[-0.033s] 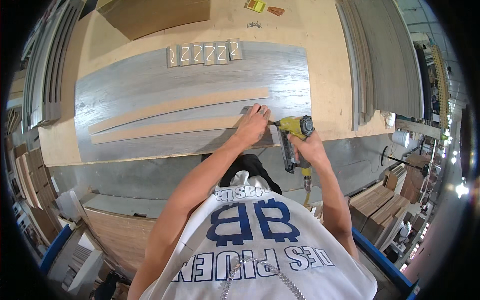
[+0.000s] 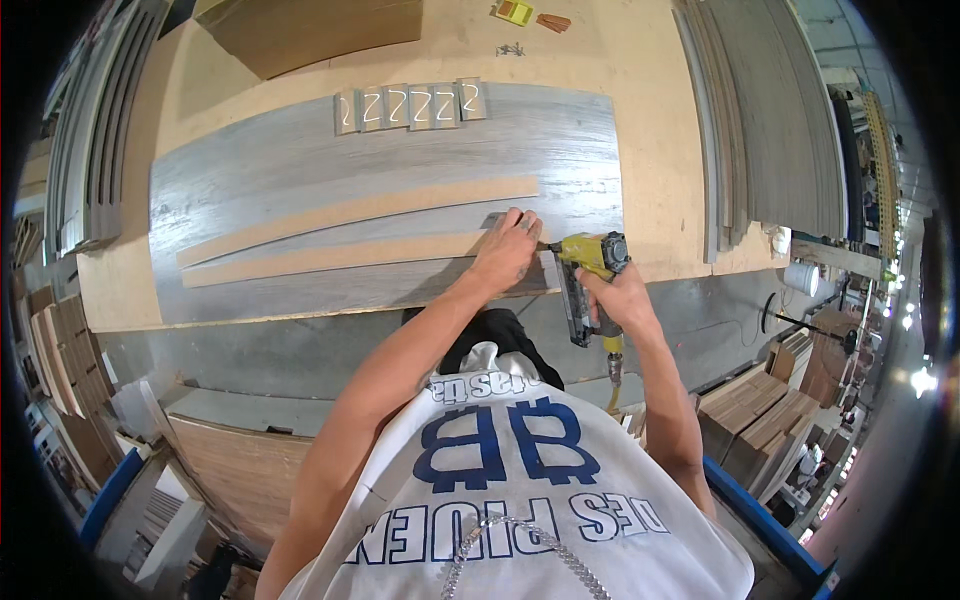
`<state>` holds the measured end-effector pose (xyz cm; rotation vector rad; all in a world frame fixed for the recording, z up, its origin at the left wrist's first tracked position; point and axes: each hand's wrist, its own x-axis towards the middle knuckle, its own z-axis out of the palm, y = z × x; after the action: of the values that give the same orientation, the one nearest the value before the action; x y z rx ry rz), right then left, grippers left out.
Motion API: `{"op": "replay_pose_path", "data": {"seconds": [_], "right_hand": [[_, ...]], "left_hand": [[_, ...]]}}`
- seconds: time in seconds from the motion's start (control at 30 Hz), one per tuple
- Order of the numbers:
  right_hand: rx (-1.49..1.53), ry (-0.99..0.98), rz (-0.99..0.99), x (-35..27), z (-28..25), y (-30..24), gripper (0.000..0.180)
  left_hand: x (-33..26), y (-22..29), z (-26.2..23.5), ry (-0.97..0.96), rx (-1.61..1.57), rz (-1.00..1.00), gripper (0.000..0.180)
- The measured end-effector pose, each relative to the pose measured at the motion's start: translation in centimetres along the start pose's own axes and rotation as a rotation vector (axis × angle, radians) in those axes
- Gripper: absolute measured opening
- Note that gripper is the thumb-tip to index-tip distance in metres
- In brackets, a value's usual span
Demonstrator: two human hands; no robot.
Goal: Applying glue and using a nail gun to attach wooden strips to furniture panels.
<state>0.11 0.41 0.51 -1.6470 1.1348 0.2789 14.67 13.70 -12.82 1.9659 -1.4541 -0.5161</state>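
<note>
My right hand [image 2: 615, 295] is wrapped round the grip of a yellow and black nail gun [image 2: 590, 252]. The gun's nose points left, close to the fingers of my left hand [image 2: 508, 245]. That hand is closed over the right end of the nearer tan wooden strip [image 2: 340, 262], its thumb hidden. A small grey piece [image 2: 492, 220] shows beside the left fingers. A second tan strip [image 2: 370, 207] lies farther off at a slight angle. Both strips rest on a broad grey wood-grain panel [image 2: 250, 150]. An air hose [image 2: 615, 385] hangs from the gun.
Several small marked blocks [image 2: 421, 107] line the panel's far edge. A cardboard box [image 2: 320, 35] stands on the plywood table [image 2: 660, 200]. Beyond lie a yellow case [image 2: 514, 12], brown shims [image 2: 553, 22] and loose metal bits [image 2: 510, 49]. Grey boards are stacked left [image 2: 100, 140] and right [image 2: 780, 130].
</note>
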Motion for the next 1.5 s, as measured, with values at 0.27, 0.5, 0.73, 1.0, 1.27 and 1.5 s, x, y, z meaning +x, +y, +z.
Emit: {"op": "replay_pose_path", "data": {"seconds": [0.27,0.5,0.73,1.0,1.27,1.5], "right_hand": [[-0.048,-0.018,0.017,0.3,0.1,-0.5,0.027],[-0.154,0.001,0.002,0.5,0.5,-0.3,0.028],[-0.107,0.030,-0.016,1.4,-0.1,-2.9,0.028],[-0.083,-0.001,0.005,2.0,0.2,-2.8,0.019],[-0.050,0.072,-0.040,0.3,-0.3,-2.3,0.032],[-0.199,0.169,0.114,-0.6,0.6,1.0,0.036]], "left_hand": [[0.0,-0.1,0.0,0.023,0.013,-0.004,0.050],[-0.1,0.0,-0.1,0.023,-0.023,0.007,0.049],[-0.2,-0.2,-0.2,0.008,-0.023,0.049,0.037],[0.0,-0.1,0.1,0.054,0.003,0.035,0.042],[-2.6,-0.7,-2.3,0.121,0.275,-0.036,0.045],[-3.1,-2.3,-3.9,-0.181,0.214,-0.021,0.056]]}}
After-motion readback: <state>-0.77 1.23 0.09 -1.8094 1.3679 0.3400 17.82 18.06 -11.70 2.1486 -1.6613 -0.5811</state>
